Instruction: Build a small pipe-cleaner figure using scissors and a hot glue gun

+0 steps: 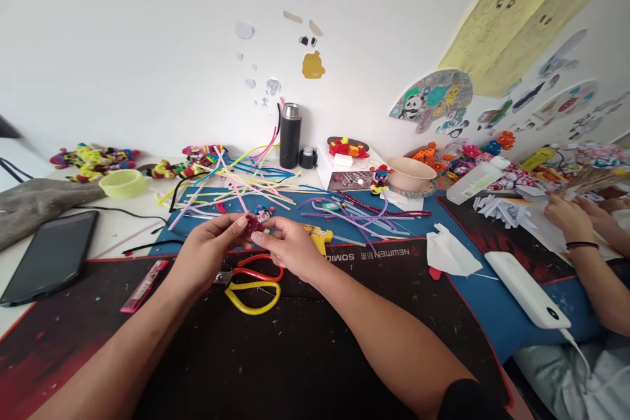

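Both my hands meet over the black desk mat, pinching a small dark red, glittery piece (252, 227) that looks like bent tinsel pipe cleaner. My left hand (212, 243) grips its left side between thumb and fingers. From the right, my right hand (291, 248) has its fingertips on the same piece. Just behind them shows a small colourful doll-like head (264, 213); whether it touches the piece I cannot tell. Beneath the hands lie scissors (253, 298) with one red and one yellow handle. A yellow glue gun (319, 236), partly hidden, is beside my right hand.
Loose pipe cleaners (246, 187) spread behind my hands. A black thermos (290, 138) stands by the wall. A phone (49, 256) and a pink box (144, 285) lie left; a tissue (450, 251) and white power bank (526, 289) right. Another person's hands (571, 218) work at far right.
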`<state>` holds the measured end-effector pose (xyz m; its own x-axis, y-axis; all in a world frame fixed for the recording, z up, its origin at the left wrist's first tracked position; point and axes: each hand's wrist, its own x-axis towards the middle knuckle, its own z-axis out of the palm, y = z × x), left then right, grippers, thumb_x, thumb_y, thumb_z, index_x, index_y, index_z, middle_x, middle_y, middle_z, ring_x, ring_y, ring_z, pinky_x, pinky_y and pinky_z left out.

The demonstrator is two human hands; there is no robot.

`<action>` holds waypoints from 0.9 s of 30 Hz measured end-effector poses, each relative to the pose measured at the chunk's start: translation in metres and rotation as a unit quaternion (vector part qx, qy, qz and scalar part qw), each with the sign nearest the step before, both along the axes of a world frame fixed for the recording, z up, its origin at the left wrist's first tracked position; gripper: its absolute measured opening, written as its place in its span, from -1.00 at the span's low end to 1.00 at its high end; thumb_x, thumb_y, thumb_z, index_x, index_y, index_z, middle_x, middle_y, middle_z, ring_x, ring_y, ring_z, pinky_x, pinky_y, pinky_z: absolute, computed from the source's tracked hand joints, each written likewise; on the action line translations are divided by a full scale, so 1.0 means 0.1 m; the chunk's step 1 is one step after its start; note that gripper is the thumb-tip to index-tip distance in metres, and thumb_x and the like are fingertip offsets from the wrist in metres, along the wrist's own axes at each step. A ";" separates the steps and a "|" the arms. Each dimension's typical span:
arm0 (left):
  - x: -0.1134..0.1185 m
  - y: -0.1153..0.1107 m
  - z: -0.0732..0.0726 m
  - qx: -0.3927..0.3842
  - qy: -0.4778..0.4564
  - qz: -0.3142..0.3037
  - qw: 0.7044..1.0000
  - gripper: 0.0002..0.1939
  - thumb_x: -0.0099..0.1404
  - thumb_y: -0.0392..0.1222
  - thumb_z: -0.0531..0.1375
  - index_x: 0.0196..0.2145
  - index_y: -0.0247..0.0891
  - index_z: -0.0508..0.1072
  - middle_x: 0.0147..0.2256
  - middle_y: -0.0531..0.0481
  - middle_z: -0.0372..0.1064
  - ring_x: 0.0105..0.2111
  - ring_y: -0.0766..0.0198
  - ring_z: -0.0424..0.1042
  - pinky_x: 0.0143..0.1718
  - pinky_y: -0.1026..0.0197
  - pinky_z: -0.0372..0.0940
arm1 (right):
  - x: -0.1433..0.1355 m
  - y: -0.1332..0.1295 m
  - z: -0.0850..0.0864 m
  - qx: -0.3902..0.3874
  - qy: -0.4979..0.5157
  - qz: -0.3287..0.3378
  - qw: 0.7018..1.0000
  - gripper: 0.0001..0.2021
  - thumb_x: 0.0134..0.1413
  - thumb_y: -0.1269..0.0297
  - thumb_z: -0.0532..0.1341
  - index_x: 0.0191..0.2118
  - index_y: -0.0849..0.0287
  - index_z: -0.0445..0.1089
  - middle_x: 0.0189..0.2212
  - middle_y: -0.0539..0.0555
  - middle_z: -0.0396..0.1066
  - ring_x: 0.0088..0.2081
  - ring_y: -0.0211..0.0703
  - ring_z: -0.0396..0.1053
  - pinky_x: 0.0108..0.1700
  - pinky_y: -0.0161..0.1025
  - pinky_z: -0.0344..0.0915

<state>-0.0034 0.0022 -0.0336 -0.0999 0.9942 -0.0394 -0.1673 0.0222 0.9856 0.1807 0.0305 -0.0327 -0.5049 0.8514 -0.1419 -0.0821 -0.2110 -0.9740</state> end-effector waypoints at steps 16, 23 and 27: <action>0.02 -0.03 0.19 0.022 0.003 0.015 1.000 -0.51 -0.02 0.16 0.63 -0.22 -0.18 0.73 -0.29 -0.07 0.66 -0.39 0.19 0.53 -0.29 0.16 0.49 | 0.00 -0.02 0.08 -0.013 0.037 0.019 0.999 -0.48 0.03 -0.18 0.50 -0.15 0.10 0.36 -0.72 -0.28 0.16 -0.70 -0.36 0.01 -0.61 -0.30 -0.07; 0.02 -0.02 0.17 0.038 0.000 0.012 0.999 -0.56 0.04 0.12 0.61 -0.22 -0.16 0.72 -0.27 -0.06 0.65 -0.37 0.19 0.52 -0.27 0.18 0.49 | 0.01 -0.03 0.09 -0.006 0.032 0.022 0.999 -0.46 0.02 -0.22 0.49 -0.19 0.11 0.38 -0.70 -0.26 0.17 -0.68 -0.37 0.01 -0.60 -0.31 -0.05; 0.04 -0.04 0.22 0.036 0.049 0.007 0.998 -0.53 0.03 0.17 0.60 -0.22 -0.17 0.70 -0.28 -0.09 0.65 -0.37 0.13 0.52 -0.29 0.12 0.51 | 0.02 -0.02 0.09 0.001 0.021 0.015 1.000 -0.46 0.02 -0.23 0.48 -0.17 0.13 0.43 -0.70 -0.25 0.15 -0.67 -0.36 0.02 -0.59 -0.30 -0.02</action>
<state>0.0003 -0.0018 -0.0112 -0.1140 0.9925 0.0438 -0.0691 -0.0519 0.9963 0.1825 0.0285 -0.0238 -0.5363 0.8356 -0.1190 -0.1166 -0.2129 -0.9701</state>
